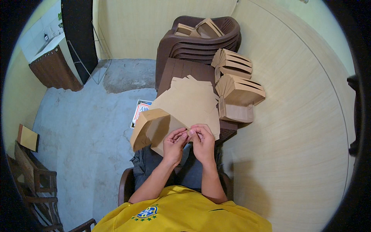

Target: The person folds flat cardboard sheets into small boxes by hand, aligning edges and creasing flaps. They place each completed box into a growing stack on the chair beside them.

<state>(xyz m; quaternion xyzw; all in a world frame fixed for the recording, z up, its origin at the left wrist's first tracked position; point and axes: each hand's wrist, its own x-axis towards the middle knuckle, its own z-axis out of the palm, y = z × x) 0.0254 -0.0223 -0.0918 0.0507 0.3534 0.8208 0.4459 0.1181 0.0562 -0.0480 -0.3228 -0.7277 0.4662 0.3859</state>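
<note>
Over my lap I hold a partly folded brown cardboard box (150, 118), its bent panel standing up on the left. My left hand (174, 146) pinches its edge with thumb and fingers. Close beside it, my right hand (202, 144) is also closed on the same edge, thumbs almost meeting. What the fingertips press is partly hidden. Just beyond my hands, a stack of flat brown cardboard sheets (193, 98) with notched edges lies on a dark brown table (181, 67).
Folded cardboard boxes (241, 94) stand at the table's right side by the wall. More cardboard pieces (208, 29) sit on stacked brown plastic chairs (197, 48) at the far end. Printed papers (140, 112) show left of the table. Wooden furniture (36, 174) is at far left.
</note>
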